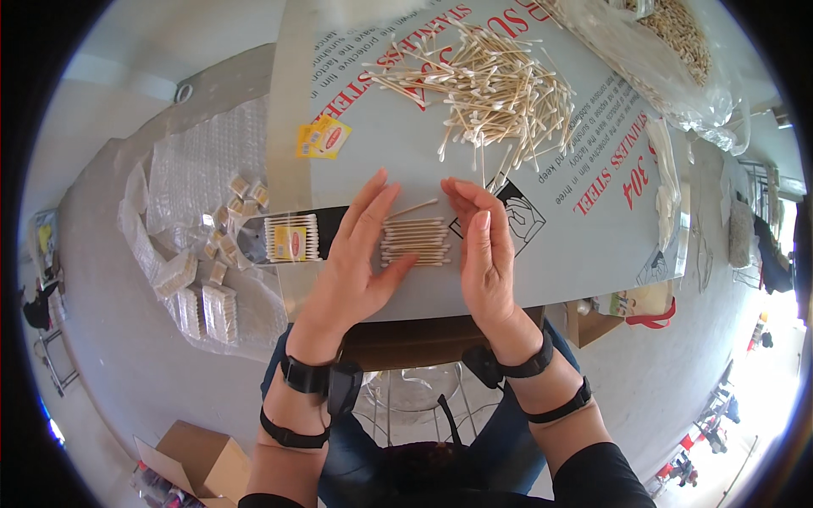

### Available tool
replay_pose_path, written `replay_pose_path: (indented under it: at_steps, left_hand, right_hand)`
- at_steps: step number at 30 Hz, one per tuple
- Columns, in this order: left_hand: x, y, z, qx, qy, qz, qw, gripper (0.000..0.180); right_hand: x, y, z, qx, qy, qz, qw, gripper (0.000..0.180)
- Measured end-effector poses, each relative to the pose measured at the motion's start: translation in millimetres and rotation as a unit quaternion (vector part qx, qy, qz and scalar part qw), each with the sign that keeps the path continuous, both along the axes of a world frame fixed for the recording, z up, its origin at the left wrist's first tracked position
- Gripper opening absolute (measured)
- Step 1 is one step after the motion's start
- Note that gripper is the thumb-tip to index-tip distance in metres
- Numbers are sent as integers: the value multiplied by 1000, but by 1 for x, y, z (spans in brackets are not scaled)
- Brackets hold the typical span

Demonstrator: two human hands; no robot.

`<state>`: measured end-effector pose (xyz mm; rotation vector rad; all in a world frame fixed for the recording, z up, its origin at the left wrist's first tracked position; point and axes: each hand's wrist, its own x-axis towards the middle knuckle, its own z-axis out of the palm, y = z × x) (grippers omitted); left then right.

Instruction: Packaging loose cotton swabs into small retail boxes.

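Note:
A small flat row of wooden cotton swabs (415, 241) lies on the grey table sheet (559, 254) between my hands. My left hand (360, 258) is flat, fingers straight, its edge pressed against the left ends of the swabs. My right hand (483, 254) stands on its edge against their right ends, fingers together. Neither hand grips anything. A large loose heap of the same swabs (491, 89) lies farther back on the table. A packed bundle of swabs with a yellow and red label (292, 239) sits just left of my left hand.
Two loose yellow labels (323, 138) lie at the back left. A clear plastic sheet with several packed bundles (207, 296) hangs left of the table. A plastic bag of swabs (669, 42) is at the back right. A cardboard box (199, 466) stands on the floor.

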<state>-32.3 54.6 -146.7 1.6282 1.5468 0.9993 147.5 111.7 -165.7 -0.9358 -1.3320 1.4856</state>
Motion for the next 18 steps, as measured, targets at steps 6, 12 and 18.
replay_pose_path:
  at_steps: [6,12,18]
  left_hand:
    - [22,8,-18,29,-292,92,951,78]
    - [27,11,-23,44,-350,98,930,84]
    - [28,14,-28,63,-368,110,921,78]
  right_hand:
    - [-6,-2,1,93,-82,36,992,43]
    - [-14,-6,0,105,-71,46,991,44]
    - [-20,-7,-1,109,-64,41,991,44]
